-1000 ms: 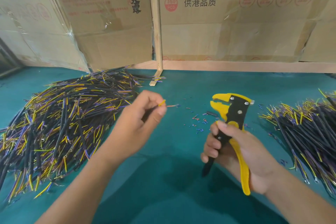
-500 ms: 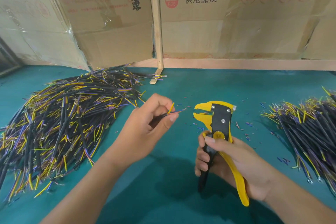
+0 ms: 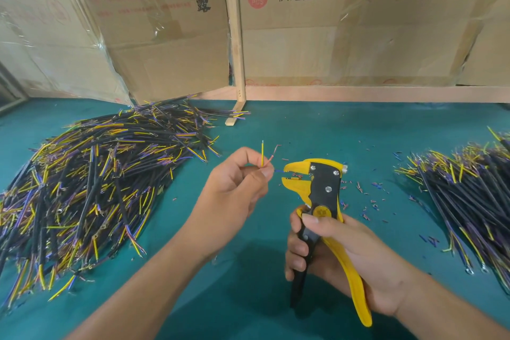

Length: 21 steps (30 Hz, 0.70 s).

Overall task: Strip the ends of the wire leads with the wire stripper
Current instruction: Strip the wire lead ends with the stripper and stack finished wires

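Note:
My left hand (image 3: pixel 234 190) pinches a wire lead (image 3: pixel 262 154) between thumb and fingers. Its yellow strand points straight up and a pinkish strand bends up to the right. A thin blue strand reaches right from my fingertips to the jaws of the wire stripper (image 3: pixel 317 190). My right hand (image 3: pixel 339 259) grips the stripper by its black and yellow handles, jaws pointing left and parted, level with my left fingertips.
A big heap of black, yellow and purple wire leads (image 3: pixel 91 185) covers the green table (image 3: pixel 303 130) at the left. A second pile of leads (image 3: pixel 474 196) lies at the right. Small insulation scraps (image 3: pixel 367 201) are scattered behind the stripper. Cardboard boxes (image 3: pixel 345 22) and a wooden post (image 3: pixel 234 36) stand along the back.
The stripper has moved left to meet the wire in my left hand. The yellow and pinkish strands now stand up, splayed apart, while the blue strand points into the jaws.

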Motion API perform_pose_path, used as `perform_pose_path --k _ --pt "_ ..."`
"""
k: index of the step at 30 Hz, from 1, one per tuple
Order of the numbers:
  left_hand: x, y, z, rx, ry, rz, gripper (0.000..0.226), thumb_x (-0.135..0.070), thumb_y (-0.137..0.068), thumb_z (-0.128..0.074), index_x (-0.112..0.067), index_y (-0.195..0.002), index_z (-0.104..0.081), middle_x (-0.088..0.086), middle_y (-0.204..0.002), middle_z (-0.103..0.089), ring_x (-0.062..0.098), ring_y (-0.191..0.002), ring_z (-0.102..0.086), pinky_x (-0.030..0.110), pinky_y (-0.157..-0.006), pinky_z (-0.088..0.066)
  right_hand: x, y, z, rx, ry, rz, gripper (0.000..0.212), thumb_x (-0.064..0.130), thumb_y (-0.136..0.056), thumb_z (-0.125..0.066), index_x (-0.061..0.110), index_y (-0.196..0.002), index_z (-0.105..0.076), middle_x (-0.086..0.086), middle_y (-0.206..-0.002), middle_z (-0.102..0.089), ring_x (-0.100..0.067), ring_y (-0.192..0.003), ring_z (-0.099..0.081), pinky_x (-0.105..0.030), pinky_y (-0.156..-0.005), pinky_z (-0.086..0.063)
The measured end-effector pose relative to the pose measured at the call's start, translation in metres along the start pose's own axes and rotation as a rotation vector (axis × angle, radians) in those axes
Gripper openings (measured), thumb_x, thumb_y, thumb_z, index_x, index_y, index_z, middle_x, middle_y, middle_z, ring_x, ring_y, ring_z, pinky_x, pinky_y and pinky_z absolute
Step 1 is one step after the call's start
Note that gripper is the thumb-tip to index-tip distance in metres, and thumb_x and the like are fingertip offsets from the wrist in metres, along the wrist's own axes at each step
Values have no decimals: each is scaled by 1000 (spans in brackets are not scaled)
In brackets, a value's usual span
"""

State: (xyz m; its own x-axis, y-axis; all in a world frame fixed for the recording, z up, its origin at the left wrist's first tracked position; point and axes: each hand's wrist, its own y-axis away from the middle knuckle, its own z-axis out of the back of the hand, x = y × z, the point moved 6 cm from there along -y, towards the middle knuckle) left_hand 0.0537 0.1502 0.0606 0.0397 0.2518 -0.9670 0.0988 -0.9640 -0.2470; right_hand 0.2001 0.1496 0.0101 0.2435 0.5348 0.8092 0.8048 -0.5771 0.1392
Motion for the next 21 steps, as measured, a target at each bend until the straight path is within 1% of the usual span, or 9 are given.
perform_pose_path --k 4,6,10,12,15,18,21 --pt "0 2 -2 22 -14 23 9 -19 -91 -52 -20 -83 -48 -7 -55 -30 5 -45 -22 14 -41 -21 1 1 -2 39 -10 6 29 27 -80 -79 7 -90 -61 -13 -73 -47 -30 -65 -50 -47 -73 -51" --pt "0 2 -3 28 -15 34 8 -18 -90 -52 -18 -85 -47 -6 -55 -29 6 -45 -20 15 -41 -21 1 2 -3 52 -4 8 28 27 -82 -77 7 -90 -60 -13 -72 -47 -30 -65 -50 -47 -72 -51" --pt "0 3 -4 40 -9 44 7 -17 -91 -52 -18 -86 -46 -7 -55 -29 5 -45 -22 14 -41 -21 3 3 -5 63 20 13 25 26 -84 -72 7 -89 -58 -13 -72 -45 -30 -65 -48 -47 -72 -50" --pt "1 3 -5 50 -14 50 7 -17 -91 -52 -19 -85 -47 -7 -55 -30 5 -45 -22 14 -41 -21 3 4 -6 64 21 15 25 26 -83 -72 7 -88 -57 -13 -71 -44 -30 -64 -47 -47 -71 -49" --pt "2 4 -6 52 -27 64 8 -19 -90 -53 -22 -83 -50 -4 -57 -27 7 -46 -20 15 -41 -20 4 5 -6 62 20 19 27 27 -81 -74 7 -87 -57 -13 -71 -43 -29 -62 -47 -47 -70 -49" --pt "1 4 -7 57 -17 58 7 -17 -90 -53 -18 -86 -47 -4 -58 -26 6 -46 -22 15 -42 -21 4 5 -6 59 20 19 32 29 -79 -79 7 -87 -57 -13 -70 -43 -29 -62 -47 -47 -70 -48" --pt "1 4 -8 60 -13 60 7 -17 -89 -53 -16 -86 -47 -5 -57 -28 6 -46 -23 15 -41 -20 4 5 -7 76 34 15 29 28 -82 -75 7 -87 -56 -13 -70 -43 -29 -61 -47 -48 -69 -48"
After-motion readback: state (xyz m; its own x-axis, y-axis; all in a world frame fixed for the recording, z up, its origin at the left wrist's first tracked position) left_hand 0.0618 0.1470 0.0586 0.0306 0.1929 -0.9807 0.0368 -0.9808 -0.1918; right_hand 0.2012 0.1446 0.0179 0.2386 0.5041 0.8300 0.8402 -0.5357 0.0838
